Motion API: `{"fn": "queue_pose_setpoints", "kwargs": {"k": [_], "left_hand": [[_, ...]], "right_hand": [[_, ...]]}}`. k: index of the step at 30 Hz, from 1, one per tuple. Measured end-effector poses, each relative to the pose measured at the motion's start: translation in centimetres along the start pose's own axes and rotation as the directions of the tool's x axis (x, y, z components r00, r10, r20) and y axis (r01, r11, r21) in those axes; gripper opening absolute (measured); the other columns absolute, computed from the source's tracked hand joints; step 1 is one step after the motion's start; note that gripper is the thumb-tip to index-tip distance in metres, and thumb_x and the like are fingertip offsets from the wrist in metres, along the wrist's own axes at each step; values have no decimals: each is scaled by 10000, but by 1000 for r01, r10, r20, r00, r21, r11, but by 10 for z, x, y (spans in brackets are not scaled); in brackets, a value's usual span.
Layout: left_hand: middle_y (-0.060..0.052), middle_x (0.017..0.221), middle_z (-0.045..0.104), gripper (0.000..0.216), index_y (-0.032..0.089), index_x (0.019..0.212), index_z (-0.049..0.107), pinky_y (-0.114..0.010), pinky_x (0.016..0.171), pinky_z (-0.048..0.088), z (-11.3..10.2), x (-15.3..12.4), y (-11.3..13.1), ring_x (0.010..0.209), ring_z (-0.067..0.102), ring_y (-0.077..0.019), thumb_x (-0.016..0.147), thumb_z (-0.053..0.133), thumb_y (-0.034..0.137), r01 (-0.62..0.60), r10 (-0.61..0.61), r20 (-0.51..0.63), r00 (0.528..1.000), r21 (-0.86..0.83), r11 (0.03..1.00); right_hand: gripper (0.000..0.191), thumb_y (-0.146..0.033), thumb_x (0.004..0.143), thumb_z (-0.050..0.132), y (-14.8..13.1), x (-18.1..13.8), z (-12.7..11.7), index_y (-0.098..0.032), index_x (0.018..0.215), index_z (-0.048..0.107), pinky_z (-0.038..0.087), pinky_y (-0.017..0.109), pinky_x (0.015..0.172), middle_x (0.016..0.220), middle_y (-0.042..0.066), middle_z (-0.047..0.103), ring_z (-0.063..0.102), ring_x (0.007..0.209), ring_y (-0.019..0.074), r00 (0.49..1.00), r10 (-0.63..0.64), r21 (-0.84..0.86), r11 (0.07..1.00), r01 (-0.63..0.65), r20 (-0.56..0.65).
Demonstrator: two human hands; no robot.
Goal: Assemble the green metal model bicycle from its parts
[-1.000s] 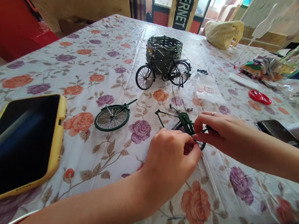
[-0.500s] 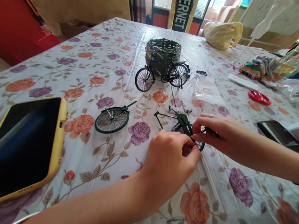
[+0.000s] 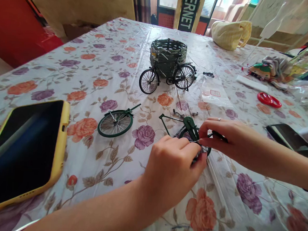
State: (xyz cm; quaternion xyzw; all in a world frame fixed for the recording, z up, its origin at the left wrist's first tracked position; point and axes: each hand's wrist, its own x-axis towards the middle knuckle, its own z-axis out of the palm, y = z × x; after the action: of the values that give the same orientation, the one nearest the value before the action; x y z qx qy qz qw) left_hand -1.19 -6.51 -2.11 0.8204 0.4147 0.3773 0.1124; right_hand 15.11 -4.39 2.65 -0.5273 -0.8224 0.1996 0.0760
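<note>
A partly built green toy bicycle [image 3: 187, 126] lies on the flowered tablecloth, its frame pointing left. My left hand [image 3: 172, 169] is closed, pinching the bicycle near its rear wheel. My right hand [image 3: 225, 136], with a ring on one finger, pinches the same bicycle from the right, fingers closed on a thin dark part. A loose green wheel with a fork [image 3: 116, 121] lies flat to the left of the bicycle. A finished dark toy bicycle [image 3: 167, 77] stands farther back, in front of a woven green basket [image 3: 168, 53].
A phone in a yellow case [image 3: 22, 152] lies at the near left. Another phone [image 3: 291, 139], red scissors [image 3: 269, 99], a clear plastic bag [image 3: 213, 89], a yellow cloth bag [image 3: 230, 34] and assorted clutter occupy the right side.
My left hand has turned slightly at the bicycle's rear wheel. Both hands stay on the bicycle; the view has shifted a little.
</note>
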Motion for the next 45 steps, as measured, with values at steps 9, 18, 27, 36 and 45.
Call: {"fn": "queue_pose_setpoints", "kwargs": {"k": [9,18,27,36,45], "left_hand": [[-16,551,593,107,118,757,668,-300,464,373,-5,-4,-3,495,512,-141,745,567,150,-383,397,-3,918,256,888],[-33,609,615,159,87,866,660,-319,437,344,-7,-7,1,505,512,-160,738,576,131,-437,446,67,892,380,815],[-29,594,610,138,93,836,665,-320,437,349,-6,-6,0,503,509,-163,734,582,139,-428,439,63,896,378,821],[-17,584,598,114,108,813,662,-320,450,343,-5,-6,1,505,506,-157,731,587,131,-426,439,52,897,367,827],[-5,569,576,52,137,741,628,-306,480,344,-6,-7,1,503,490,-143,723,580,138,-427,449,14,893,334,840]], "right_hand": [[125,-262,802,527,-2,-4,5,-183,711,494,300,202,533,649,-46,502,385,548,68,995,7,-18,1000,-8,-98],[111,-292,785,548,1,-4,6,-211,718,512,279,199,499,589,-62,452,331,503,68,993,67,25,998,-64,-97],[112,-292,812,506,1,-6,6,-209,736,502,308,209,546,678,-50,511,391,563,71,994,88,87,993,-82,-67],[224,-364,890,337,1,-15,-3,-233,933,513,363,248,655,769,-9,522,466,680,108,953,95,146,988,-54,-287],[244,-256,895,342,-8,-24,-19,-209,774,549,384,233,727,900,13,509,486,847,109,898,-132,211,948,237,-419]]}}
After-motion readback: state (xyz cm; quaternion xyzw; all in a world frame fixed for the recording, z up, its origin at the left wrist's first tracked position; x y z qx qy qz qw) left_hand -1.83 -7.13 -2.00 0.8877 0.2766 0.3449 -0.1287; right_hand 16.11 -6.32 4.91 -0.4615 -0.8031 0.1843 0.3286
